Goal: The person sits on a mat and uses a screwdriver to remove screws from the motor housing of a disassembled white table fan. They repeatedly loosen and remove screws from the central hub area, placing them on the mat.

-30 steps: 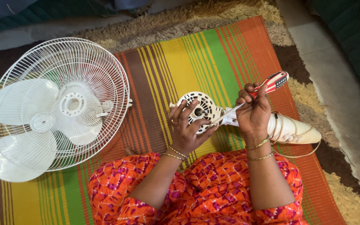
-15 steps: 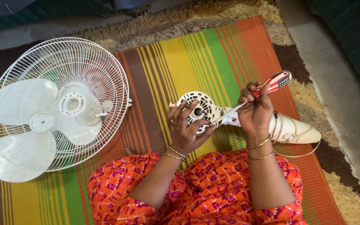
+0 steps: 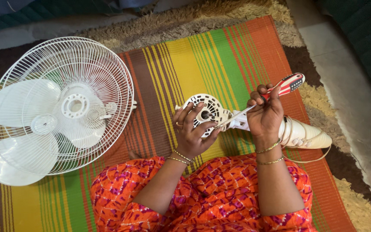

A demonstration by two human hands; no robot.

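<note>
My right hand (image 3: 266, 117) is closed around a red-and-black-handled screwdriver (image 3: 260, 103), shaft angled down-left with the tip at the centre of the white fan motor housing (image 3: 207, 112); my left hand (image 3: 193, 131) grips that housing from below, fingers curled over its vented face. The housing sits between both hands just above my lap, over the striped mat (image 3: 202, 60), with the white fan grille (image 3: 63, 103) and loose blades (image 3: 20, 129) well apart to the left. Versus half a second ago: same grips, screwdriver handle barely shifted, housing unmoved.
</note>
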